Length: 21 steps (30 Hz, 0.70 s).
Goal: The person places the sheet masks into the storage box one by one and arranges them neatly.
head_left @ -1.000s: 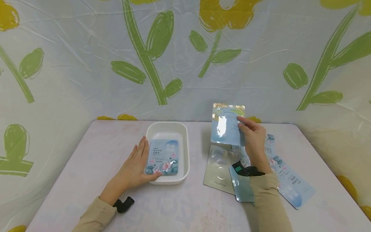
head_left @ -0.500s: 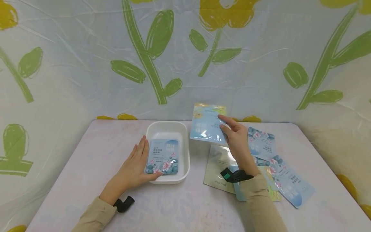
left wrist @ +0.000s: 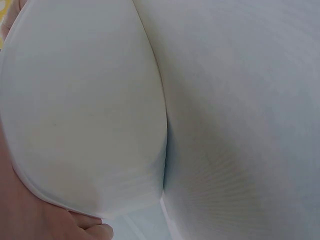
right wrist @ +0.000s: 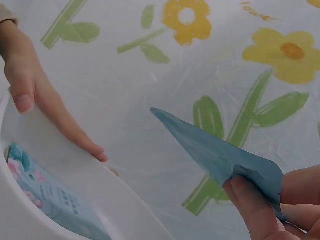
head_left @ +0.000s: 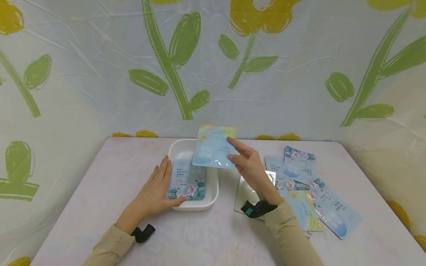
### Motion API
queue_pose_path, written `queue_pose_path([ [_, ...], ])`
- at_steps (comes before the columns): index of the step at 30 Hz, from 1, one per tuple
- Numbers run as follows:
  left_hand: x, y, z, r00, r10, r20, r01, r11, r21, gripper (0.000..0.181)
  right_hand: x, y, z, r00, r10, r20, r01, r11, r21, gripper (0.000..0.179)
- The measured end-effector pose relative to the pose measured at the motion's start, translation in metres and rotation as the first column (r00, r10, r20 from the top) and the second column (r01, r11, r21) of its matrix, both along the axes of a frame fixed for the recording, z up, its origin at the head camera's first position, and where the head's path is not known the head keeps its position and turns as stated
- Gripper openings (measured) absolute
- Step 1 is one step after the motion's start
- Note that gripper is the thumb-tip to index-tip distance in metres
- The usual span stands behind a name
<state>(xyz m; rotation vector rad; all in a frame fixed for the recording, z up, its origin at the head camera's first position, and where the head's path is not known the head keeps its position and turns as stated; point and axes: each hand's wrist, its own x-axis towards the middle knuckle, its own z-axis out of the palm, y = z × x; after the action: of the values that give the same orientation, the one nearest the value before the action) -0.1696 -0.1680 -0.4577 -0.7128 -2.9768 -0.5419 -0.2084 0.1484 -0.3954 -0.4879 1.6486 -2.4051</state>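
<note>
My right hand (head_left: 250, 169) pinches the right edge of a light blue sheet mask packet (head_left: 213, 150) with yellow-green print. The packet is held up over the back right of a white plastic tray (head_left: 213, 199). In the right wrist view it appears nearly edge-on between thumb and fingers. My left hand (head_left: 150, 197) lies along the tray's left side, fingers straight, thumb at the front rim. Inside the tray lies a blue packet with pink lotus flowers (head_left: 186, 181); whether others are under it is hidden. The left wrist view shows mostly the tray's outside (left wrist: 85, 100).
Right of the tray, several packets overlap on the table: a lotus packet (head_left: 301, 164), another lotus packet (head_left: 336, 210), a yellow-green printed one (head_left: 301, 208) and a silvery one (head_left: 244, 194), partly covered by the right arm. A flower-patterned cloth (head_left: 286, 92) hangs behind.
My right hand has carried the packet leftward from above the loose pile to over the tray, a little lower at the end. The left hand and tray stay in place.
</note>
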Motion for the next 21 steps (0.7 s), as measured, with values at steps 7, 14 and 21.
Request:
queue_pose_path([
  [7, 0.001, 0.000, 0.001, 1.000, -0.003, -0.009, 0.003, 1.000, 0.003, 0.126, 0.002, -0.019, -0.015, 0.995, 0.096, 0.011, -0.096, 0.994, 0.053, 0.065],
  [14, 0.001, -0.001, 0.001, 1.000, -0.001, -0.012, 0.001, 1.000, 0.008, 0.127, 0.004, -0.039, -0.024, 0.991, 0.114, 0.068, -0.122, 0.986, 0.118, 0.066],
  [21, 0.000, 0.000, 0.001, 1.000, -0.011, -0.014, 0.011, 1.000, 0.022, 0.127, 0.008, -0.054, -0.033, 0.992, 0.102, 0.076, -0.116, 0.966, 0.231, 0.062],
])
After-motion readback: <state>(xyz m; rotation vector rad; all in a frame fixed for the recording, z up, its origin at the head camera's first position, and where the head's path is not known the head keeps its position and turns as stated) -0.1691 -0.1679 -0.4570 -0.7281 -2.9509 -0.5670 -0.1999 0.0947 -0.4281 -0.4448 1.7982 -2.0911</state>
